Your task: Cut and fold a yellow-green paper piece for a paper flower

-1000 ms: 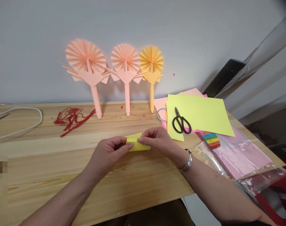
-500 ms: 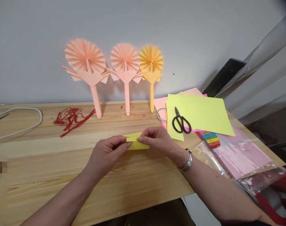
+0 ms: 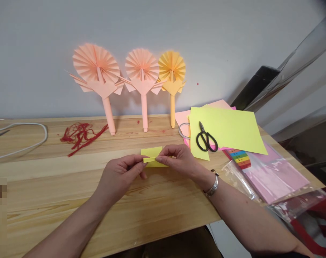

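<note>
A small piece of yellow paper [image 3: 151,157] sits over the wooden table, with a narrow folded strip along its near edge. My left hand [image 3: 120,177] pinches the strip's left end between thumb and fingers. My right hand [image 3: 177,160] holds the right end of the same fold, with its fingertips on the paper. Part of the sheet is hidden behind my fingers. A silver bangle [image 3: 212,186] circles my right wrist.
Black-handled scissors [image 3: 206,138] lie on a stack of yellow and pink paper [image 3: 227,130] to the right. Several paper fans [image 3: 142,68] lean against the wall. Red string [image 3: 78,136], a white cable [image 3: 23,141] and a plastic bag of pink paper [image 3: 276,177] are nearby.
The yellow paper has shifted slightly left and up. Its fold now looks narrower, and more of the flat sheet shows beyond it. Both hands still hold it.
</note>
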Available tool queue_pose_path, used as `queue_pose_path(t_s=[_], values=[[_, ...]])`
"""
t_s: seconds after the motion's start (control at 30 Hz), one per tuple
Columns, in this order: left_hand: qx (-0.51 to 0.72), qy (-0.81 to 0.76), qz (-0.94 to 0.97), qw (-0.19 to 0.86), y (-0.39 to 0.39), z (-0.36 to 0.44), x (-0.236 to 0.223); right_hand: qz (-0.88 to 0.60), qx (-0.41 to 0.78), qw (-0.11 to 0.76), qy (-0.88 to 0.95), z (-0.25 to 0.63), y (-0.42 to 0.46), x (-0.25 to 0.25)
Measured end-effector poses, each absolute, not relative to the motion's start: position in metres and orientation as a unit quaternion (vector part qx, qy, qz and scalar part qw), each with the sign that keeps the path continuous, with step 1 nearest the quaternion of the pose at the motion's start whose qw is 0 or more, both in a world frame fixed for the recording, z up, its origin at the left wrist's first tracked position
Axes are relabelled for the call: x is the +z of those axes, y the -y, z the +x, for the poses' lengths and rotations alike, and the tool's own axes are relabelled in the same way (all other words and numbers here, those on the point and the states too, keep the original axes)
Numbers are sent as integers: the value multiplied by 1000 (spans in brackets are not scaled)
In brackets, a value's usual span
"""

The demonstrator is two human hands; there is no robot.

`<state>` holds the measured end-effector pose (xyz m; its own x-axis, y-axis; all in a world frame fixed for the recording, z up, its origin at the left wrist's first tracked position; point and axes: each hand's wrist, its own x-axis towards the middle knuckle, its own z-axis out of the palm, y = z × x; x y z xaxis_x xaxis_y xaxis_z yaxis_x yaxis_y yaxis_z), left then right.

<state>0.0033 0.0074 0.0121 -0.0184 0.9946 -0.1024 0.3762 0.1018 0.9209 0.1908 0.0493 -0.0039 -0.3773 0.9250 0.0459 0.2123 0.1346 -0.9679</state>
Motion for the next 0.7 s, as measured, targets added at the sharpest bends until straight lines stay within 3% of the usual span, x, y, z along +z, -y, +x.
queue_pose_path(t_s=[0.27,0.7], values=[[383,-568,569,454,-11,2,14,-438,507,355,652,192,-48,-1],[374,-594,576,418,-10,2,15,-421,522,359,649,192,-48,-3]])
